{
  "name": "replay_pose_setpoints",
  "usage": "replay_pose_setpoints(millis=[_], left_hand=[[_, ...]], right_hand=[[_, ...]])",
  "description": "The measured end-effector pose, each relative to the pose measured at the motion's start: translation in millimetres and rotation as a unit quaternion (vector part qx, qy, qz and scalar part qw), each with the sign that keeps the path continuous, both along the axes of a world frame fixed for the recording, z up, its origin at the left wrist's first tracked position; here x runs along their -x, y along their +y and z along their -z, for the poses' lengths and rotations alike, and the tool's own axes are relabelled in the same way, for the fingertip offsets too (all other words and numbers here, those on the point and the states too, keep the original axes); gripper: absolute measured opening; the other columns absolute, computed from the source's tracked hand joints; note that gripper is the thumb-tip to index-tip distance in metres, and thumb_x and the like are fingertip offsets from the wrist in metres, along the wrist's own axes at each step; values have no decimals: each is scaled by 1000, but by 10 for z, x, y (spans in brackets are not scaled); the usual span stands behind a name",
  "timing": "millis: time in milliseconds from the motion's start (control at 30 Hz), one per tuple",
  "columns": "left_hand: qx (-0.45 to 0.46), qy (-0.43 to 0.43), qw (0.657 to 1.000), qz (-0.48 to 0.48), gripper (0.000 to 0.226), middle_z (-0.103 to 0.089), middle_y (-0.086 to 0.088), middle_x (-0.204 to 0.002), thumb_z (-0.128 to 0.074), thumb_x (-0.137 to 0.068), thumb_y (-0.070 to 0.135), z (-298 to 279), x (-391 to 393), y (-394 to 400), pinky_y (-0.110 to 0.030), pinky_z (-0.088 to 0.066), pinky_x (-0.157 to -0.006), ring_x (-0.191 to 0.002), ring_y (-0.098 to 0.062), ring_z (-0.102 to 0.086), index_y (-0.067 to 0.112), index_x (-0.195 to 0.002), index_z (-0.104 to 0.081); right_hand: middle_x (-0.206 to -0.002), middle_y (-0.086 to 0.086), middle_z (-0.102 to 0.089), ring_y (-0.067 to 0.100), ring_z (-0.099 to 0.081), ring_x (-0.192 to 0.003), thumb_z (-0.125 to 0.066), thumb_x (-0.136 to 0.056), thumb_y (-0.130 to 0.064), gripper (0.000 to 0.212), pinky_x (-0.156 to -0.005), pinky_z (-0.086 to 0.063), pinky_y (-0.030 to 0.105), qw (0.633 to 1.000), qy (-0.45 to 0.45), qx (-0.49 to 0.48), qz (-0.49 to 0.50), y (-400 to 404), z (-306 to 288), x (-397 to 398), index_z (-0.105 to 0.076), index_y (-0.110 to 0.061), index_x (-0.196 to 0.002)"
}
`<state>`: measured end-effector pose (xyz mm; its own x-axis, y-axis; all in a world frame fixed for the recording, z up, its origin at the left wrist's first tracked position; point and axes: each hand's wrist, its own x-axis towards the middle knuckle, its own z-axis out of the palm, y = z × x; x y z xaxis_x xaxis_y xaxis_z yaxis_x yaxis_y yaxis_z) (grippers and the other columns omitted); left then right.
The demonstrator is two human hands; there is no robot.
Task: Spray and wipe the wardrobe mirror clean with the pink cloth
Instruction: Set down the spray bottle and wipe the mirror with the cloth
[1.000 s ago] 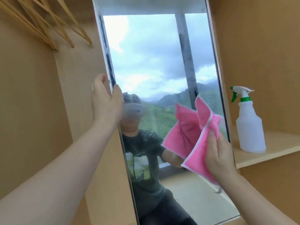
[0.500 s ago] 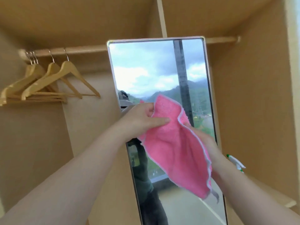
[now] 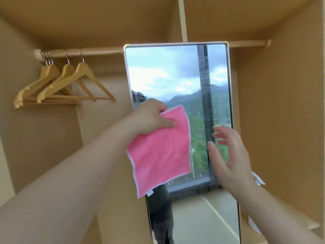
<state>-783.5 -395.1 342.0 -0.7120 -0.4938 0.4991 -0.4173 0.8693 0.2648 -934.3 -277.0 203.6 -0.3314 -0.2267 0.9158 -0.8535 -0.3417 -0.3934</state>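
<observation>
Pinching the pink cloth (image 3: 161,150) by its top corner, my left hand (image 3: 151,118) hangs it flat before the mirror (image 3: 177,74). My right hand (image 3: 226,154) hovers loose-fingered, holding nothing. Wiping seems underway; next, press the cloth onto the glass.

No text, label, brand, number or sign legible from where I stand: none on the pink cloth (image 3: 161,152) or its small white tag, none on the mirror (image 3: 177,81) frame, none on the wooden hangers (image 3: 70,83).
</observation>
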Motion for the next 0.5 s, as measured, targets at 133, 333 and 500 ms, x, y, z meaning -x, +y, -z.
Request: replay_pose_setpoints(millis=[133,333,500], left_hand=[[21,-7,1000,6,34,-67,-9,-85,-74,-80,39,-122,129,81,-32,-51,-61,-67,-18,-60,7,-89,-66],[14,5,999,41,23,-66,3,-87,-70,-84,36,-190,385,239,-28,-50,-63,-76,-13,-63,15,-94,-66],[14,64,996,63,18,-60,12,-77,-68,-86,33,-264,492,289,-22,-40,-59,-67,-3,-56,16,-91,-66]], right_hand=[[-145,23,-37,36,-35,-137,-57,-89,-40,58,-109,-31,53,939,326,3,108,-223,64,-107,-40,-11,-137],[-157,23,6,44,2,-144,-35,-86,-72,91,-109,-13,65,929,295,-97,200,-609,110,-230,2,-23,-152],[-157,14,18,38,5,-145,-32,-95,-52,76,-112,-10,62,929,285,-39,231,-816,-66,9,5,-16,-152]])
